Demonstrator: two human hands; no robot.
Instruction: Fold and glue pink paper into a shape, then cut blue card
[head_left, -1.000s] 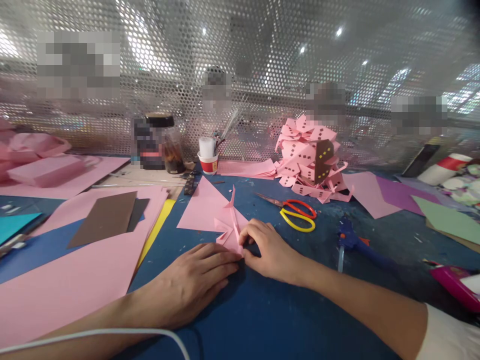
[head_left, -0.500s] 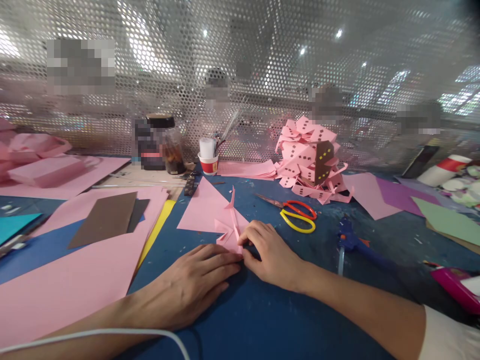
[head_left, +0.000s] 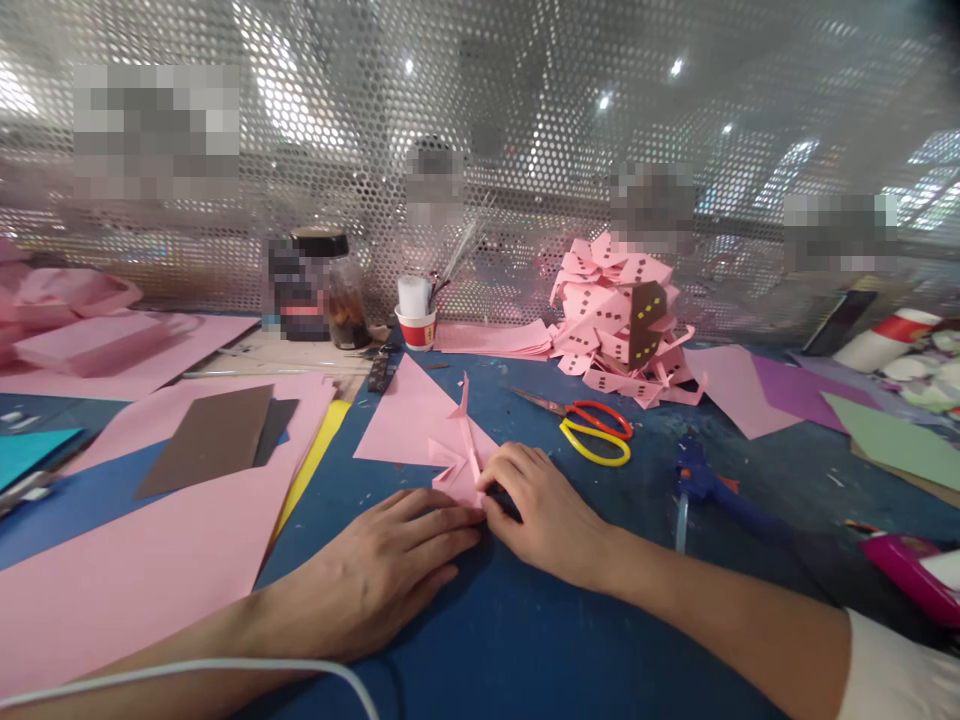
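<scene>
A small folded pink paper piece point(head_left: 459, 460) lies on the blue table point(head_left: 525, 630) in the middle, with one thin flap standing up. My left hand point(head_left: 386, 565) lies flat with its fingertips pressing the near edge of that piece. My right hand point(head_left: 544, 510) rests beside it, fingers bent and pinching the paper's right edge. A larger pink triangle sheet point(head_left: 409, 415) lies just behind the folded piece.
Red-and-yellow scissors point(head_left: 592, 428) and a blue glue gun point(head_left: 701, 482) lie to the right. A heap of pink dotted paper shapes point(head_left: 622, 320) stands behind. Large pink, brown and yellow sheets point(head_left: 172, 500) cover the left. A jar point(head_left: 330, 290) and cup point(head_left: 417, 312) stand by the mesh wall.
Almost nothing differs. My right fingers have shifted very slightly on the folded piece's edge; my left hand stays flat in place.
</scene>
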